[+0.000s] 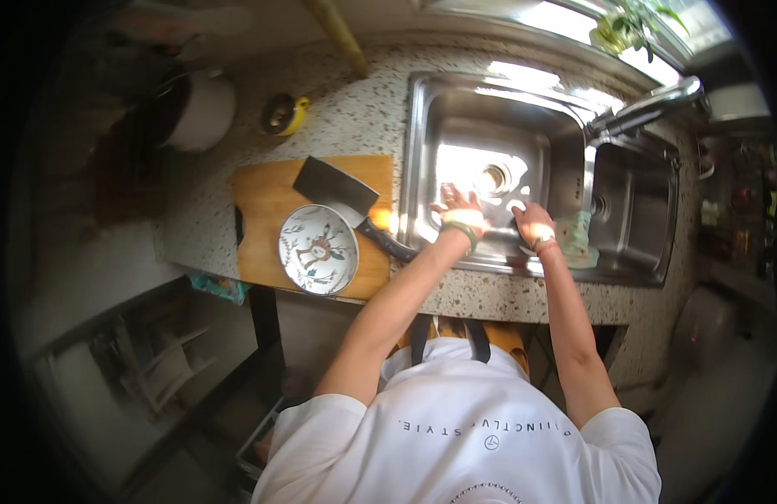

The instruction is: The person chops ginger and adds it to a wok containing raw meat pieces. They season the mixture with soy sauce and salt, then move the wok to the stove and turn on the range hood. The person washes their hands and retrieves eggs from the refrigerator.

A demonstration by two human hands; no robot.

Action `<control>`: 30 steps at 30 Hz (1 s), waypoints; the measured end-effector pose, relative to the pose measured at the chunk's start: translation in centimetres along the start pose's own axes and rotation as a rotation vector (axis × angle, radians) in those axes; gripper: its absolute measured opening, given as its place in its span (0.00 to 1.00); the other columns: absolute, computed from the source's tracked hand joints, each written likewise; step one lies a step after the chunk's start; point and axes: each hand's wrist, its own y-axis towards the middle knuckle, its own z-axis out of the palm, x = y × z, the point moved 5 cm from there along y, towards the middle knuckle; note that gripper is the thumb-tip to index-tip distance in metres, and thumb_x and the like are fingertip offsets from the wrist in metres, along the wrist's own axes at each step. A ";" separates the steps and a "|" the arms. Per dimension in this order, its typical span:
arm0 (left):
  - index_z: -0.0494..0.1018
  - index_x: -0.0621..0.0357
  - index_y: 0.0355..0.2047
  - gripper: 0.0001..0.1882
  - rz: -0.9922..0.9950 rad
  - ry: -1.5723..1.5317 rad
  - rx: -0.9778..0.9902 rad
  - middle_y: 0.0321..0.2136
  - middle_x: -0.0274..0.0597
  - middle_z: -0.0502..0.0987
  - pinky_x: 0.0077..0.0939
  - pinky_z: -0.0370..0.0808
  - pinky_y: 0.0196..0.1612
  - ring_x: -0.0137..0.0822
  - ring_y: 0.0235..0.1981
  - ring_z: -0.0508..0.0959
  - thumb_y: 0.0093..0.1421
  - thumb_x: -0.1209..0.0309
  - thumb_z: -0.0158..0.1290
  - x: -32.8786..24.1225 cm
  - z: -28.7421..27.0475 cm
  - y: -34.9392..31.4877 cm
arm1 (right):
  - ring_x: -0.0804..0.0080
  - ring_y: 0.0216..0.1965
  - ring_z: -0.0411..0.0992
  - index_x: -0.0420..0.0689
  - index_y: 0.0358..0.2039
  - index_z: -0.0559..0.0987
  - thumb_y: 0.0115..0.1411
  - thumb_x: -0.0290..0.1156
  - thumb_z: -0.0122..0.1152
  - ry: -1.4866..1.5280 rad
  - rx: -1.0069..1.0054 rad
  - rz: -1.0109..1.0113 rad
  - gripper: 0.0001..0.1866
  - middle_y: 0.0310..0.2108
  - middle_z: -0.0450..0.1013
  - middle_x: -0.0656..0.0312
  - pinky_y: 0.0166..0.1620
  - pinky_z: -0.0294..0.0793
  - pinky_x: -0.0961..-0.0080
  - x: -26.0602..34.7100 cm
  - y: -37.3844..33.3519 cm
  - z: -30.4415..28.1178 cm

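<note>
Both my hands are inside the larger left basin of a steel sink (414,168). My left hand (462,212) is over the basin's near part, palm down, with its fingers spread and nothing visible in them. To its right, my right hand (534,223) is low by the near wall, with its fingers curled. A pale edge shows beside it, but what it holds, if anything, is hidden. Close to my right wrist, a pale green cloth (580,244) drapes over the divider between the basins. Bright sunlight falls around the drain (493,180).
Left of the sink, a wooden cutting board (262,189) bears a cleaver (334,186) and a white patterned bowl (318,250). The cleaver's handle reaches the sink rim. A yellow-and-dark round object (283,114) and a pale pot (205,109) stand farther left. The faucet (653,105) is at the far right.
</note>
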 end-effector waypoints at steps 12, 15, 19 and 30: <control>0.57 0.60 0.61 0.33 0.432 -1.994 -0.082 0.60 0.50 0.60 0.34 0.63 0.58 0.42 0.61 0.62 0.65 0.47 0.40 1.1 -0.8 -10.9 | 0.63 0.59 0.62 0.35 0.58 0.63 0.67 0.48 0.41 1.345 0.343 -0.294 0.30 0.58 0.63 0.52 0.59 0.62 0.65 10.5 -11.9 -1.7; 0.57 0.60 0.61 0.32 0.639 -2.168 -0.266 0.59 0.48 0.63 0.35 0.64 0.58 0.38 0.60 0.63 0.67 0.48 0.36 3.4 -2.9 -16.0 | 0.60 0.63 0.56 0.36 0.60 0.60 0.68 0.49 0.37 1.490 0.581 -0.350 0.31 0.62 0.57 0.50 0.63 0.58 0.65 15.1 -16.9 0.1; 0.61 0.57 0.58 0.28 0.691 -2.382 -0.345 0.57 0.45 0.65 0.34 0.63 0.59 0.38 0.58 0.65 0.67 0.51 0.37 7.4 -1.3 -19.9 | 0.56 0.65 0.51 0.35 0.62 0.56 0.68 0.49 0.35 1.541 0.767 -0.214 0.32 0.64 0.52 0.50 0.65 0.54 0.61 17.2 -20.1 5.1; 0.62 0.55 0.57 0.25 0.753 -2.693 -1.004 0.58 0.45 0.64 0.36 0.61 0.62 0.40 0.60 0.64 0.67 0.53 0.39 22.1 5.0 -33.6 | 0.59 0.65 0.51 0.40 0.62 0.58 0.67 0.49 0.36 1.447 1.200 -0.039 0.31 0.64 0.53 0.55 0.66 0.53 0.62 26.7 -31.7 21.3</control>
